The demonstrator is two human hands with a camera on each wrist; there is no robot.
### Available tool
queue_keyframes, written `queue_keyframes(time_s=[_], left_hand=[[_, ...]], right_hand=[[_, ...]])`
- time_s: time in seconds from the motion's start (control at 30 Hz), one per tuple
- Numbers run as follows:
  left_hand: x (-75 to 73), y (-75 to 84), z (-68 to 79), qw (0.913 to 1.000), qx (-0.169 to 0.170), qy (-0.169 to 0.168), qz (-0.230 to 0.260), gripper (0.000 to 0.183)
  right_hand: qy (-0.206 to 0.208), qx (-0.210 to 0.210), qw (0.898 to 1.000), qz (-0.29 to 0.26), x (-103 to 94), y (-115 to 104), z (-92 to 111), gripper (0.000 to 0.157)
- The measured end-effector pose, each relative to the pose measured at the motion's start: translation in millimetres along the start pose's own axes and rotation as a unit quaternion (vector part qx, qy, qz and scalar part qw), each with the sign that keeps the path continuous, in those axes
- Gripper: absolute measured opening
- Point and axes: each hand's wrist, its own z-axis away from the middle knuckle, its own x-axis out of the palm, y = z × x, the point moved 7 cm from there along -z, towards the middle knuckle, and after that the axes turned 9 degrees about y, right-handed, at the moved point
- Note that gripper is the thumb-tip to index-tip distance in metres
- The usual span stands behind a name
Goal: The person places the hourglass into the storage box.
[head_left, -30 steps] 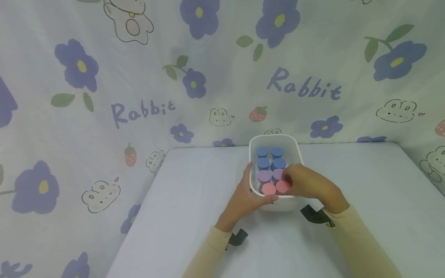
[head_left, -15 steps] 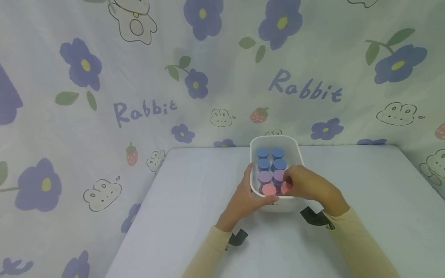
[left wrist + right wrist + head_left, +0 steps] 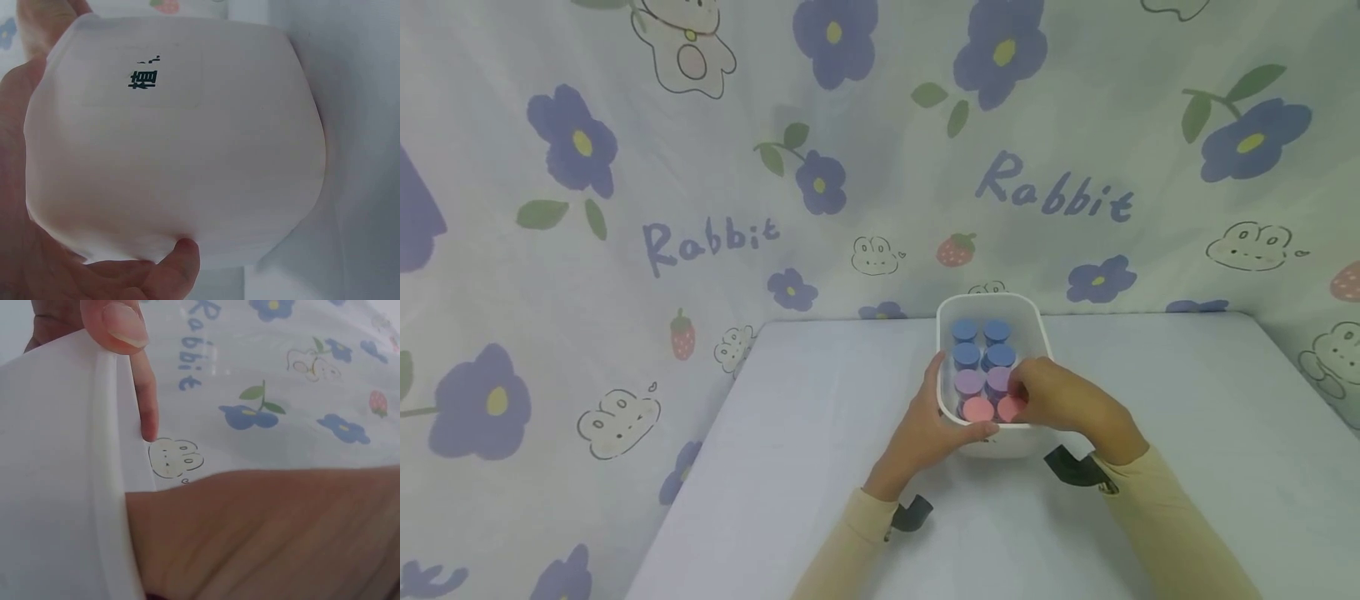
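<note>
A white plastic bin (image 3: 996,448) stands on the table, holding two columns of small round-lidded containers. Its back rows have blue lids (image 3: 966,356), followed by purple lids (image 3: 969,383) and, nearest the front, pink lids (image 3: 977,410). With the thumb across the front rim and fingers along the left side, my left hand (image 3: 928,435) grips the bin. My right hand (image 3: 1071,402) reaches over the right wall and pinches the front-right pink-lidded container (image 3: 1009,410); its fingertips are partly hidden. In the right wrist view, the bin's wall (image 3: 50,462) blocks sight of the contents.
A white cloth covers the table (image 3: 820,400). Behind it hangs a curtain (image 3: 880,167) printed with flowers, rabbits and strawberries. Dark straps (image 3: 1075,467) show at both wrists. A printed label (image 3: 144,78) is on the bin's front.
The right fingers and the front-right pink-lidded container shift slightly right, then the lid shows a little more again. The left hand and the bin stay in place; the head view moves slightly.
</note>
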Motion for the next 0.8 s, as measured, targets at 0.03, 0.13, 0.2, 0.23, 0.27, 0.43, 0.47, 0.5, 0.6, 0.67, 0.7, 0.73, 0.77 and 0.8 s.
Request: queue_keyframes(time_s=[0.03,0.13,0.2,0.23,0.27,0.43,0.47,0.5,0.6,0.67,0.7,0.73,0.77,0.8], left_hand=[[-0.1,0.1,0.0,1.0000,0.001,0.000,0.000,0.116],[-0.2,-0.2,0.0,1.0000,0.002,0.000,0.000,0.116],[-0.3,-0.7,0.0,1.0000,0.002,0.001,-0.002,0.117],[-0.3,-0.8,0.0,1.0000,0.002,0.001,-0.002,0.117],[-0.3,-1.1,0.1,1.0000,0.002,0.001,-0.003,0.117],[-0.3,-0.5,0.9,1.0000,-0.004,0.002,-0.006,0.115],[-0.4,-0.2,1.2,1.0000,-0.005,0.002,-0.006,0.115],[-0.4,0.0,1.6,1.0000,-0.008,0.002,-0.006,0.115],[-0.6,0.5,2.3,0.9999,-0.014,0.002,-0.008,0.115],[-0.6,0.9,2.5,0.9998,-0.015,0.003,-0.010,0.116],[-0.7,1.0,2.6,0.9998,-0.016,0.004,-0.011,0.117],[-0.7,1.1,2.7,0.9998,-0.016,0.004,-0.012,0.117],[-0.8,1.1,2.9,0.9998,-0.016,0.005,-0.014,0.117],[-0.8,1.2,2.9,0.9998,-0.014,0.006,-0.015,0.117]], right_hand=[[0.000,-0.002,1.000,0.000,0.0,-0.4,0.2,0.022],[0.000,-0.006,1.000,0.000,0.1,-1.1,0.5,0.020],[0.000,-0.007,1.000,0.001,0.2,-1.2,0.5,0.020],[0.001,-0.008,1.000,0.001,0.0,-1.3,0.6,0.020],[0.001,-0.008,1.000,0.001,-0.2,-1.4,0.7,0.020],[0.003,-0.010,1.000,0.001,-0.7,-1.2,0.4,0.019],[0.004,-0.012,1.000,0.000,-0.9,-1.3,0.2,0.018],[0.003,-0.010,1.000,-0.003,-0.9,-0.8,-0.1,0.018],[0.005,-0.008,1.000,-0.016,-2.9,0.5,-0.1,0.018],[0.014,-0.009,1.000,-0.025,-6.4,1.7,1.4,0.023],[0.022,-0.006,0.999,-0.028,-8.7,3.0,2.6,0.027],[0.032,-0.007,0.999,-0.028,-12.0,3.5,4.3,0.031],[0.047,-0.009,0.998,-0.027,-15.8,4.4,6.1,0.035],[0.062,-0.013,0.998,-0.025,-20.3,4.7,8.5,0.038]])
